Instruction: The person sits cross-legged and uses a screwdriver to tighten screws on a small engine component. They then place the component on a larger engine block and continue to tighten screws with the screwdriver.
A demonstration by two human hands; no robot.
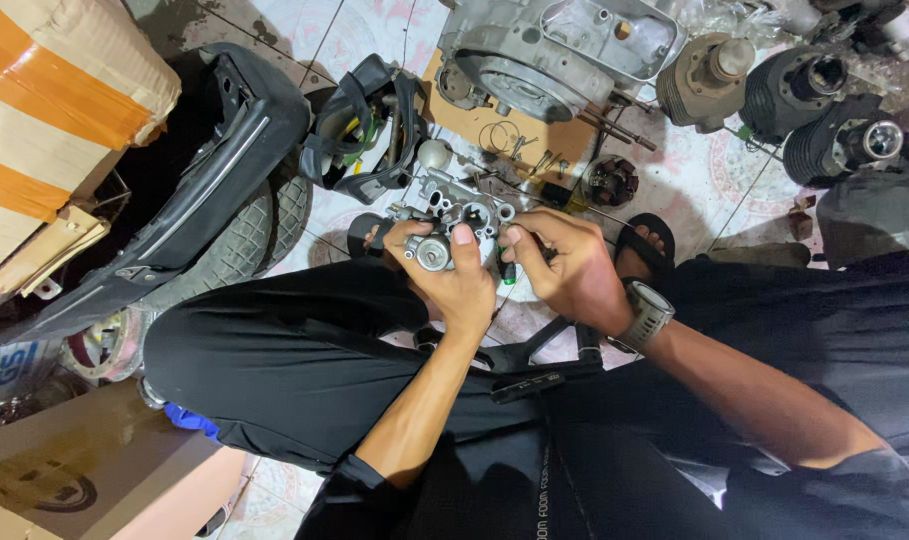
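Note:
A small grey metal carburettor (453, 212) is held over my knees. My left hand (453, 272) grips its lower body, thumb pressed on top. My right hand (567, 268), with a grey watch (647, 316) on the wrist, closes on a small tool with a green and black handle (510, 272) set against the carburettor's right side. The tool's tip is hidden by my fingers.
A large engine case (560, 50) lies on cardboard ahead, with cylinders (825, 100) at the right and loose small parts (535, 160) between. A black scooter body and tyre (240, 180) stand at the left, beside a taped cardboard box (45, 110). My sandalled foot (645, 250) rests on the tiled floor.

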